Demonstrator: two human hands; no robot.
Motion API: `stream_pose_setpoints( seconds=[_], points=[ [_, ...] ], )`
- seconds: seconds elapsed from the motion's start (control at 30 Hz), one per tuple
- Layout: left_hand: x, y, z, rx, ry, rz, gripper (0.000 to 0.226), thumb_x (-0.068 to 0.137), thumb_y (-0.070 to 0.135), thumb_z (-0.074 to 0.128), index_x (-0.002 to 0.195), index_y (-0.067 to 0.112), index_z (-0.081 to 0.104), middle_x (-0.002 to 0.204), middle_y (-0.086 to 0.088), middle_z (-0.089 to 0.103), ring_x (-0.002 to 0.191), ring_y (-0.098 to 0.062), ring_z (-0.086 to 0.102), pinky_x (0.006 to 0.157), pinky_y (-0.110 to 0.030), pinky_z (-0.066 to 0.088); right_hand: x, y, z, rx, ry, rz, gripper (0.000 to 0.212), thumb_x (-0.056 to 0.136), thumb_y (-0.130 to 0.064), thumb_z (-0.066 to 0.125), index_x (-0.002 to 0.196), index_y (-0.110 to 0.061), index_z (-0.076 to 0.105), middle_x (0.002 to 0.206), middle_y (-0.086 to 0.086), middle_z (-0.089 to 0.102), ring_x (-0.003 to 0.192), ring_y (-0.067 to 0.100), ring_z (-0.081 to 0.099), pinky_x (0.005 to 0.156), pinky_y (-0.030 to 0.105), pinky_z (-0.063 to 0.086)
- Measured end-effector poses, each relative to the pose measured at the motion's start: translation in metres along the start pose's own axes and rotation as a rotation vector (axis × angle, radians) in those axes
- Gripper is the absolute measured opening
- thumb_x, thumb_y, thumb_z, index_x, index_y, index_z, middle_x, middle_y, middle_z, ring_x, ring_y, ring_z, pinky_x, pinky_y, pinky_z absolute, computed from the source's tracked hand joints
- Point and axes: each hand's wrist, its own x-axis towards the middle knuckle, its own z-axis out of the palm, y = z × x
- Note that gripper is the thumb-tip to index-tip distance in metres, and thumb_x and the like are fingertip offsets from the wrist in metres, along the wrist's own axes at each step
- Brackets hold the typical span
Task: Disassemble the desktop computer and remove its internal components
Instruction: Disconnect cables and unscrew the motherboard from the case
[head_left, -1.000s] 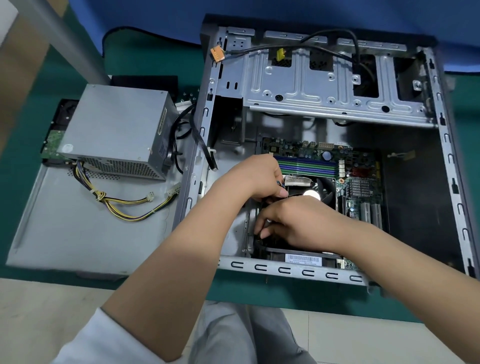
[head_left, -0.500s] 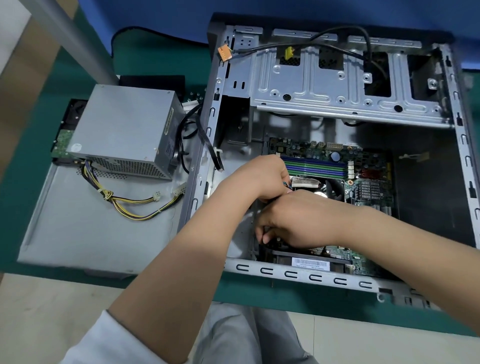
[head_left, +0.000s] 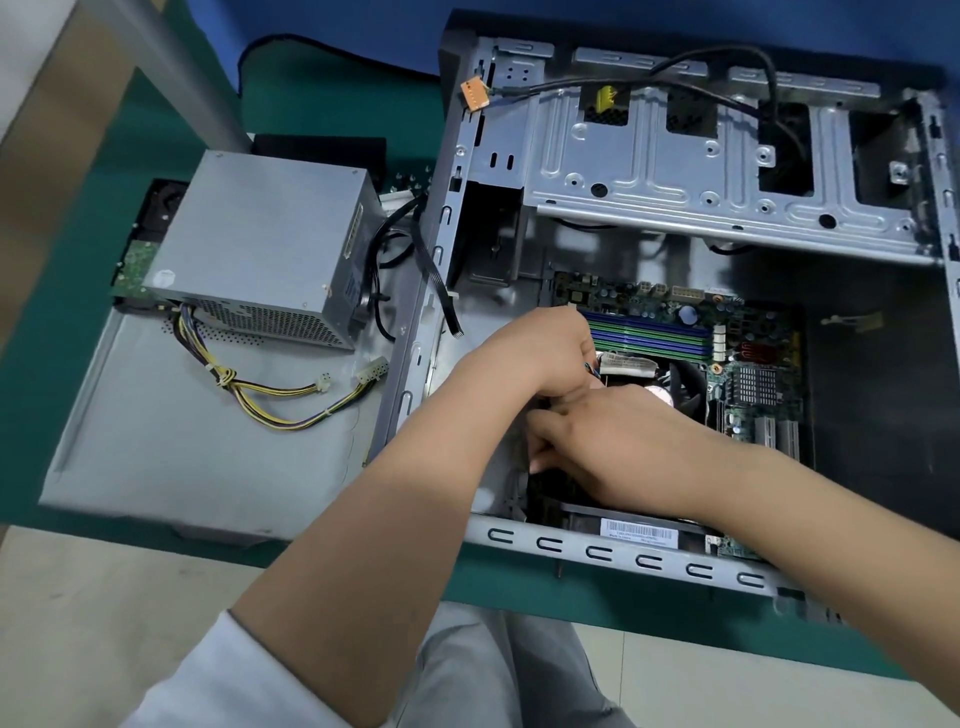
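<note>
- My left hand (head_left: 535, 358) is curled over thin coloured wires by the black round cooler fan (head_left: 685, 387); my right hand (head_left: 597, 441) reaches into the open grey steel computer case (head_left: 623, 553), but I cannot tell what its hidden fingers grasp.
- The green motherboard (head_left: 748, 332) sits bolted inside the case, under both hands.
- Risk, as I judge it: tugging the wires rather than their plug could tear them (the connector is out of sight).
- Counted: one grey boxy power supply (head_left: 265, 244) already out, resting on the flat grey side panel (head_left: 171, 457); two white connectors on its yellow-black leads; one orange plug (head_left: 475, 94) dangling.
</note>
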Motion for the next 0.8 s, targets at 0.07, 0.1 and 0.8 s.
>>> stream_pose_setpoints(
  seconds=[0.07,0.1,0.8],
  points=[
    [0.000,0.001,0.000,0.021,-0.006,-0.003,0.017,0.089,0.008,0.061,0.104,0.012,0.069,0.110,-0.001,0.064,0.094,-0.018,0.057,0.080,-0.027,0.046,0.000,0.001,-0.002,0.008,-0.037,-0.037,0.005,0.091,-0.025,0.054,0.095,-0.023,0.055,0.090,-0.006,0.062,0.092,0.015,0.057,0.066,0.032,0.044],
    [0.000,0.001,0.000,0.028,-0.005,-0.004,0.017,0.089,0.008,0.061,0.103,0.015,0.069,0.109,-0.002,0.064,0.095,-0.020,0.057,0.080,-0.026,0.045,-0.001,0.002,-0.003,0.006,-0.047,-0.063,0.007,0.087,-0.020,0.059,0.093,-0.023,0.056,0.088,-0.006,0.063,0.090,0.015,0.058,0.068,0.032,0.046],
    [-0.001,0.002,0.001,0.015,0.014,-0.012,0.021,0.090,0.008,0.057,0.106,0.009,0.070,0.108,-0.007,0.068,0.088,-0.022,0.058,0.082,-0.030,0.047,0.007,0.013,-0.009,-0.288,-0.181,-0.167,0.012,0.085,-0.016,0.054,0.097,-0.018,0.052,0.082,-0.001,0.063,0.075,0.025,0.060,0.051,0.031,0.031]
  ],
)
